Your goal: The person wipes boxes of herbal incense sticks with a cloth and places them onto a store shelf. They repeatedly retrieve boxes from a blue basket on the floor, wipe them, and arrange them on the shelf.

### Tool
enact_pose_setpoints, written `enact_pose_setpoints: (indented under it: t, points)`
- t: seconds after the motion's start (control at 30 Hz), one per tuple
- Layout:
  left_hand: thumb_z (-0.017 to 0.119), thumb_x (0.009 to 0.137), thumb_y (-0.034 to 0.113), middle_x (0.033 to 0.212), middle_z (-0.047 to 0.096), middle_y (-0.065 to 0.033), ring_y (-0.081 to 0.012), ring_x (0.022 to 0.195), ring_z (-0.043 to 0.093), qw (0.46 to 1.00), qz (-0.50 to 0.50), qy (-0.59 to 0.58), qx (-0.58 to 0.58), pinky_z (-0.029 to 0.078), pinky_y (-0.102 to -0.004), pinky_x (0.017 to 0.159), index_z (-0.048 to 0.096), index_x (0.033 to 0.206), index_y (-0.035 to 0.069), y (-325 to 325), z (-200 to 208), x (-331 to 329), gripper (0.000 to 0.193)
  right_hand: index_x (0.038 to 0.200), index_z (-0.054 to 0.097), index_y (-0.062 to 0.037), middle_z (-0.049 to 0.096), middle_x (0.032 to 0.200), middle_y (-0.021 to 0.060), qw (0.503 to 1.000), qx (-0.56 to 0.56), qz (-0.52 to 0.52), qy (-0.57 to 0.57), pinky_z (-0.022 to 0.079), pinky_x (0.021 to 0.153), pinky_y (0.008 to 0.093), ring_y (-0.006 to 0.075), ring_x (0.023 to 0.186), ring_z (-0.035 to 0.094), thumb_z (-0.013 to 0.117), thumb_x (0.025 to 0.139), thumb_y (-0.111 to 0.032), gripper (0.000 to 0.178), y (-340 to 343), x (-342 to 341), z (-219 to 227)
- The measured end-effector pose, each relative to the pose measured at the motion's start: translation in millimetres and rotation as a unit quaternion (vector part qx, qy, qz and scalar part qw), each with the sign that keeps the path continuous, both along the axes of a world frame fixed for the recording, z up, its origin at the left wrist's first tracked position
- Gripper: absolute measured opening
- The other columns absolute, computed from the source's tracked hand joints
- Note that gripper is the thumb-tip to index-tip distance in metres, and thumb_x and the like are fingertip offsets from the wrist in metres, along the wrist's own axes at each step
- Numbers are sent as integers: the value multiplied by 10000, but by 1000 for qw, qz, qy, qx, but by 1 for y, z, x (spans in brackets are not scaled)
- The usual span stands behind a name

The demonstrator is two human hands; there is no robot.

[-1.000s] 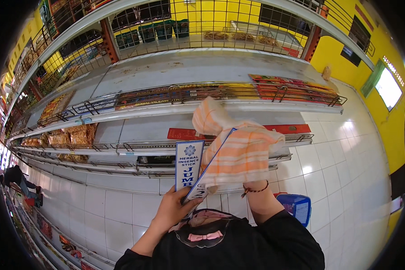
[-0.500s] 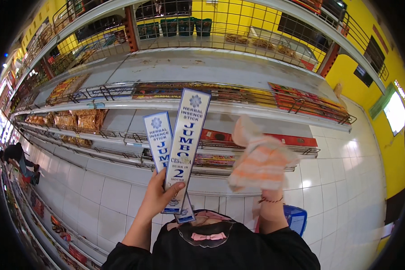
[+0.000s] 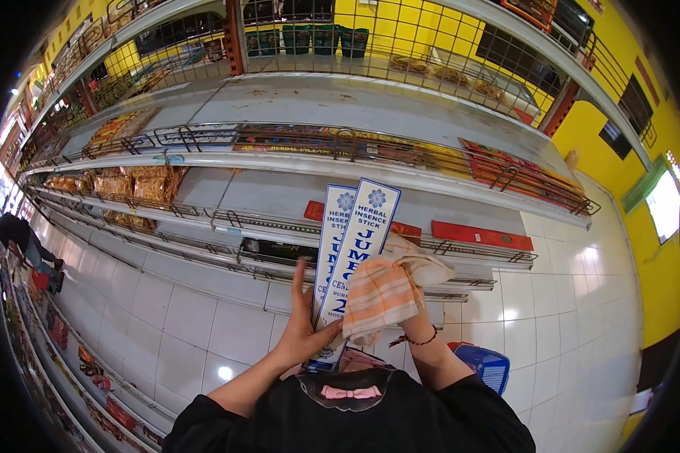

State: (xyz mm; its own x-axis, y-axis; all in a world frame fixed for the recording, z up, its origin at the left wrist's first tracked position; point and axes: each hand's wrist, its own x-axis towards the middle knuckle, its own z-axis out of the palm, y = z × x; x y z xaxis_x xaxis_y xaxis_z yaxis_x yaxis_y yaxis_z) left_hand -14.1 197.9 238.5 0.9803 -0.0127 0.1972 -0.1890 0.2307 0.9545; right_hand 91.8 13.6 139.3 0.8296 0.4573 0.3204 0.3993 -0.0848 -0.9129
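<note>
Left hand (image 3: 301,334), finger raised, grips 2 boxes (image 3: 360,245) at 1 o'clock. Right hand (image 3: 415,323) clutches checked cloth (image 3: 381,296) at 11 o'clock.

A single head-worn fisheye, the left of a side-by-side pair, gives this view. It looks from above the wearer's black shirt (image 3: 279,417), facing forward and steeply down over the shelf rack (image 3: 295,98), from close enough that the rack runs across most of the field. Nearest the lens is the shirt, on the near side of the rack; the left hand (image 3: 302,330) and right hand (image 3: 415,321) come between the two. The wide angle also takes in tiled floor (image 3: 574,325) right of the rack and yellow wall (image 3: 601,162) beyond it. The rack's long edges bow toward the rim.
</note>
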Motion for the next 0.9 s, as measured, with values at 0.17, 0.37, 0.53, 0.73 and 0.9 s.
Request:
enact_pose_setpoints:
  t: [0.17, 0.37, 0.53, 0.73, 0.9]
  points:
    - [575, 775, 15, 1304, 259, -177, -208, 1212, 260, 997, -2, 21, 74, 209, -312, 999, -1, 1335, 2, 3, -3, -11, 803, 1182, 420, -30, 464, 1175, 127, 984, 61, 70, 149, 356, 912, 340, 232, 1074, 449, 583, 761, -144, 466, 4, -6, 49]
    - [574, 796, 64, 1325, 225, -167, -208, 1227, 233, 993, 11, 38, 109, 202, -320, 1004, 3, 1335, -3, 7, -3, -19, 788, 1173, 429, -26, 471, 1166, 115, 971, 151, 127, 132, 361, 900, 316, 223, 1062, 451, 539, 790, -113, 408, 20, -21, 40]
    - [575, 768, -8, 1307, 296, -155, -190, 1215, 282, 998, 0, 65, 2, 237, -316, 996, 83, 1341, 0, 12, 5, -24, 755, 1178, 421, -30, 467, 1170, 113, 978, 107, 102, 150, 362, 900, 315, 221, 1062, 451, 523, 800, -125, 403, 13, -29, 24]
    - [589, 768, 57, 1302, 328, -98, -158, 1180, 332, 998, 0, 53, -46, 277, -307, 968, 104, 1350, 33, 32, -4, -13, 759, 1184, 411, -34, 462, 1174, 110, 979, 56, 74, 184, 362, 901, 314, 218, 1062, 450, 504, 812, -139, 398, -4, -41, 2]
    - [594, 765, 305, 994, 448, -35, -184, 833, 486, 956, -5, 94, -277, 386, -299, 727, 144, 1347, 78, 46, 0, -13, 769, 1189, 404, -37, 458, 1178, 108, 976, 19, 60, 210, 363, 901, 312, 216, 1062, 450, 488, 822, -151, 393, -11, -51, -13]
